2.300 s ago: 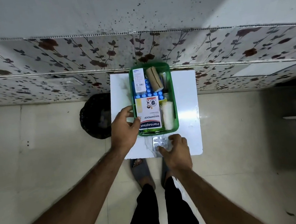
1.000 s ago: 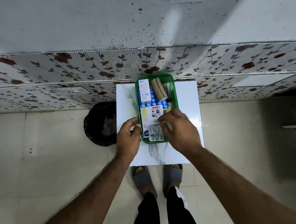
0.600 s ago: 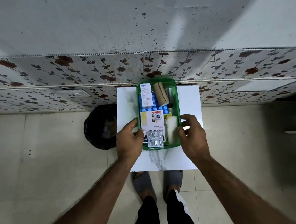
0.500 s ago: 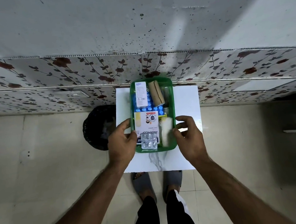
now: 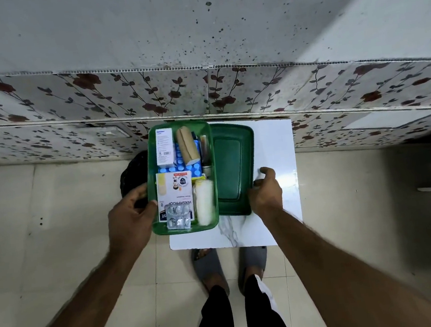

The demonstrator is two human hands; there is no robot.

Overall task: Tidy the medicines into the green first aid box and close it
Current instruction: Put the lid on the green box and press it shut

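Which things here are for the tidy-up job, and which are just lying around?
For the job: green first aid box, lid, plaster box, pill strip, left hand, right hand.
Just there: black bin, white table.

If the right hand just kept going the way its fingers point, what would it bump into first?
The right hand points away from the person along the dark green lid's right edge, so probably bare white tabletop, then the flowered wall; depth is unclear.
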